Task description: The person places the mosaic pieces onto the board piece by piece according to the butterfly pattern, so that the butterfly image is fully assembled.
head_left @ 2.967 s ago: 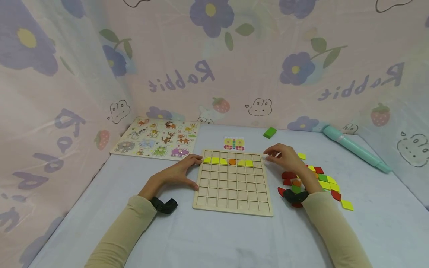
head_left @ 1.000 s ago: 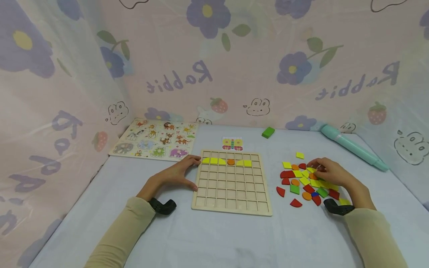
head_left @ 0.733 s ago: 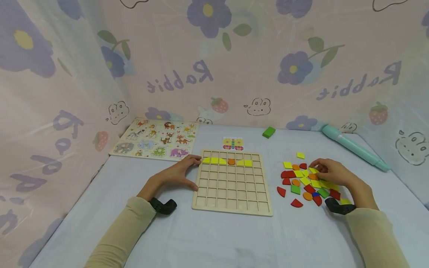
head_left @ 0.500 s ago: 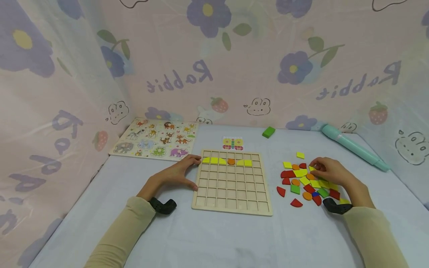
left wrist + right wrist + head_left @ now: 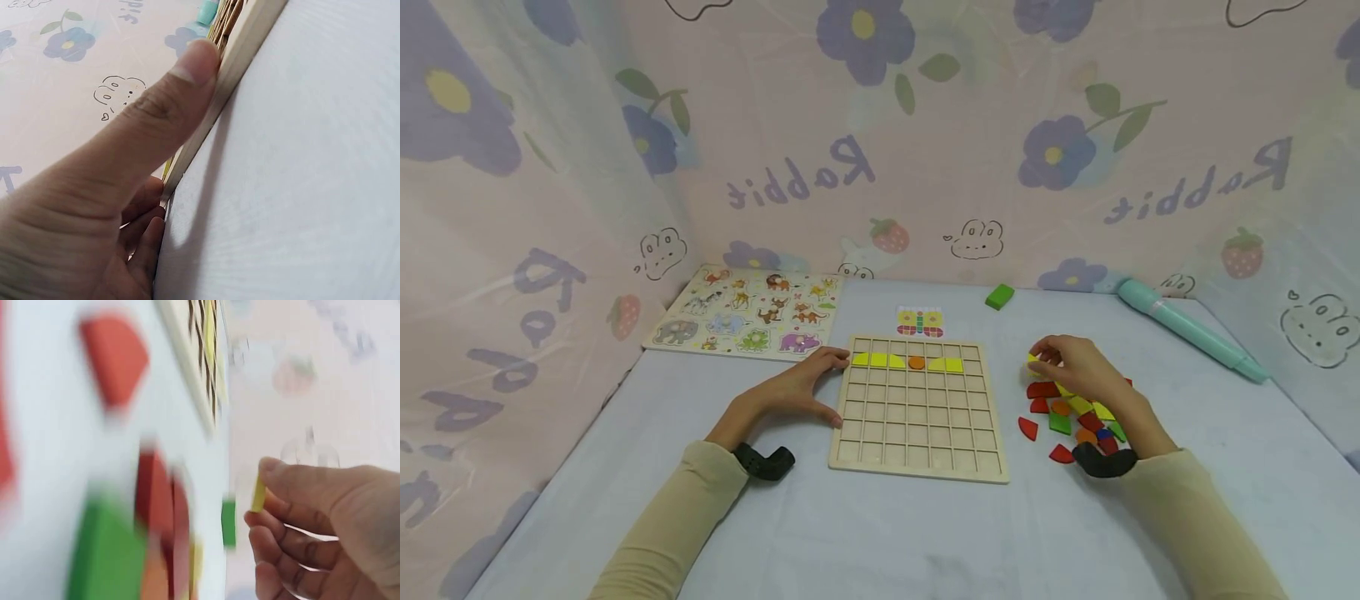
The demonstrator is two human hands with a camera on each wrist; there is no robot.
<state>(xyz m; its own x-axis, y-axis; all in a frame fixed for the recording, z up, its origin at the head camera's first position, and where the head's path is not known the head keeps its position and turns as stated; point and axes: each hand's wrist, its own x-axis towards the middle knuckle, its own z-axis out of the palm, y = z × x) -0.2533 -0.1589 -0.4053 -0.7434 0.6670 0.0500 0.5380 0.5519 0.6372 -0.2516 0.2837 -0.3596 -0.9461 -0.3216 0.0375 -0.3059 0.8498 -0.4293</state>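
"What's in the right hand [image 5: 1082, 371]?"

"A thin yellow piece [image 5: 259, 495], pinched between thumb and fingertips, at two o'clock from the wooden board [image 5: 897, 412]; it shows edge-on, so I can't tell its outline"

"And the left hand [image 5: 797, 387]?"

"At nine o'clock, thumb and fingers spread, touching the board's pale, squared edge"

"How does the board look?"

"Pale wood, raised strips making square pockets. In the second row from twelve o'clock sit yellow squares [image 5: 878, 360] and yellow curved pieces [image 5: 897, 362], with one round orange disc [image 5: 917, 362]"

"What lies around it?"

"Flat loose pieces [image 5: 1078, 405] at three o'clock, partly hidden by the right hand: red wedges [image 5: 1028, 429], green squares [image 5: 1060, 424]. A butterfly card [image 5: 920, 322] lies at twelve, a green block [image 5: 1000, 297] at one, a smooth teal tube [image 5: 1191, 329] at two, an animal puzzle [image 5: 745, 312] at ten, all on a white table [image 5: 917, 542]"
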